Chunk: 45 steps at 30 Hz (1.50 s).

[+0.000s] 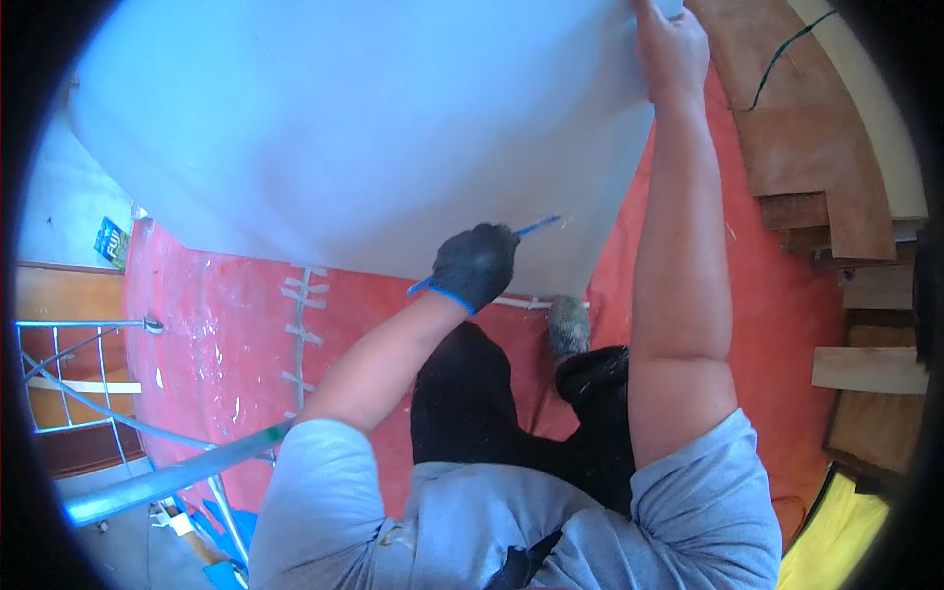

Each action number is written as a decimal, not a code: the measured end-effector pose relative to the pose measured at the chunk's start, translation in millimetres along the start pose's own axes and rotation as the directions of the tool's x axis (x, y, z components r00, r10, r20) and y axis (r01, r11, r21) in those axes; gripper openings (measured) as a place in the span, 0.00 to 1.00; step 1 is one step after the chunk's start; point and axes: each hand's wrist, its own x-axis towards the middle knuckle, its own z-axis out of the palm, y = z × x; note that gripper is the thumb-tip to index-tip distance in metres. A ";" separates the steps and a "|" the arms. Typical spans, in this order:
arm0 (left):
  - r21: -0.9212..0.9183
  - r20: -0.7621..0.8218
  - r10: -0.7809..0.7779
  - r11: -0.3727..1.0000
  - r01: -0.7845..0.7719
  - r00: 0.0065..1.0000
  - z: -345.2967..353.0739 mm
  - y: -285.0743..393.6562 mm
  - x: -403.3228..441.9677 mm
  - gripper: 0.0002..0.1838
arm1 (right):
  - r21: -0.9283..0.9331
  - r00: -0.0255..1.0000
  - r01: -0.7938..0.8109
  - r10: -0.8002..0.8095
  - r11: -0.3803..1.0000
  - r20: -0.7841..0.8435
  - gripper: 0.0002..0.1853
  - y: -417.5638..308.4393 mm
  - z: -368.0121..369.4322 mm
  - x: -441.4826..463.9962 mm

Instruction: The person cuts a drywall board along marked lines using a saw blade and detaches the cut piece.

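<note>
A large white board (344,128) fills the upper middle of the view, its lower edge near the floor. My left hand (476,264), in a dark glove with a blue cuff, is closed around a slim blue pen-like tool (536,227). The tool's tip points up and right at the board's lower right part; whether it touches the surface I cannot tell. My bare right hand (673,47) is raised at the board's upper right edge, fingers wrapped around it and partly hidden. A worn shoe (568,326) shows below the board's lower edge.
Red sheeting (383,329) with strips of tape (301,324) covers the floor. Metal scaffold tubing (177,484) stands at lower left, close to my left arm. Wooden sheets (816,118) and offcuts (870,371) lie along the right. A yellow item (836,536) is at lower right.
</note>
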 end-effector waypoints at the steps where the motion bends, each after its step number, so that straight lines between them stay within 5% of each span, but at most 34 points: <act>1: -0.012 -0.021 0.000 1.000 -0.001 1.000 8.4 6.5 3.1 0.09 | -0.016 0.999 -0.028 0.029 0.999 0.021 0.32 0.4 -0.4 -5.1; 5: -0.110 -0.165 0.038 0.992 -0.057 0.986 26.4 19.0 34.2 0.10 | 0.058 0.999 -0.015 0.012 0.998 0.052 0.31 -3.2 1.9 6.3; 8: 0.000 -0.036 0.041 0.999 -0.041 0.998 4.9 -5.7 1.3 0.10 | 0.038 0.999 0.013 -0.014 0.999 0.037 0.30 -6.1 -1.5 -6.4; 9: -0.003 0.034 -0.088 0.996 0.088 0.996 -10.3 1.5 -4.2 0.11 | 0.012 0.999 0.031 -0.031 0.999 0.015 0.30 -9.5 -3.6 -7.6; 15: -0.043 -0.090 0.089 0.995 -0.093 0.992 17.2 9.9 31.9 0.11 | 0.020 0.997 -0.015 0.013 1.000 0.073 0.31 -6.1 -3.6 1.0; 18: 0.005 -0.022 0.067 0.998 -0.067 0.997 8.5 -17.8 -6.2 0.10 | 0.039 0.999 -0.020 0.018 0.999 0.041 0.31 1.6 -3.6 0.0; 19: 0.027 0.040 -0.051 0.998 0.050 0.998 9.7 -18.8 -8.8 0.10 | 0.027 1.000 -0.014 0.014 1.000 0.021 0.31 2.9 -4.6 1.6; 22: 0.012 -0.100 0.006 1.000 -0.005 0.995 12.2 4.2 16.8 0.10 | 0.024 1.000 0.001 -0.002 1.000 0.030 0.31 -1.5 0.7 3.5; 23: -0.032 -0.207 0.124 0.991 -0.133 0.970 17.6 11.2 29.6 0.10 | 0.045 0.999 -0.005 0.003 0.999 0.039 0.31 -0.3 0.8 1.1; 30: 0.043 -0.077 0.015 0.999 -0.011 0.997 -8.0 -1.0 -5.9 0.09 | 0.012 1.000 -0.005 0.004 1.000 0.016 0.29 -1.4 -2.4 -2.6; 36: 0.040 -0.050 0.083 0.996 -0.081 0.995 1.9 -10.3 8.6 0.09 | 0.123 0.994 0.059 -0.069 0.991 0.085 0.30 -11.6 -7.0 -9.3; 39: 0.050 -0.058 0.004 0.999 -0.001 0.998 -4.3 -14.3 2.3 0.09 | -0.017 1.000 -0.005 0.005 1.000 0.004 0.30 -1.4 -3.2 -2.5; 45: 0.039 -0.040 -0.041 0.998 0.042 0.998 -6.6 -9.3 -8.0 0.09 | 0.067 0.998 -0.037 0.033 0.997 0.053 0.32 -1.4 0.0 2.3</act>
